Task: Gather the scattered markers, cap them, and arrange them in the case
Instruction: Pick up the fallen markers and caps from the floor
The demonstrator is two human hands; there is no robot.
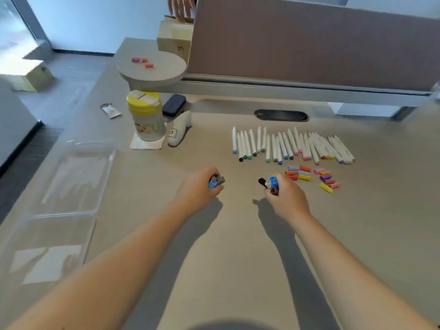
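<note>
Far left on the matte beige tabletop (226,246) lay the clear plastic case (71,186), open in 2 shallow rectangular halves, glossy w/ glare, nothing visible inside. Behind it, a cylindrical wipes tub (148,115) w/ yellow lid stood on a paper napkin, next to a dark rounded eraser (174,104). Above that, a round grey shelf (164,67) carried 3 small pink/orange caps (142,61).

Centre: left hand (198,189) was curled shut around a few caps, blue and grey ones (215,182) poking out between the fingers. Right hand (285,194) was likewise closed on a bunch of caps (270,183), incl. black, white, blue, brown.

Right: the markers (290,146), slim white barrels w/ coloured tips, uncapped, lay roughly side by side in a row on the tabletop, well apart from the case. Just in front of them sat a loose pile of short tubular caps (312,176) – purple, orange, yellow, pink.
</note>
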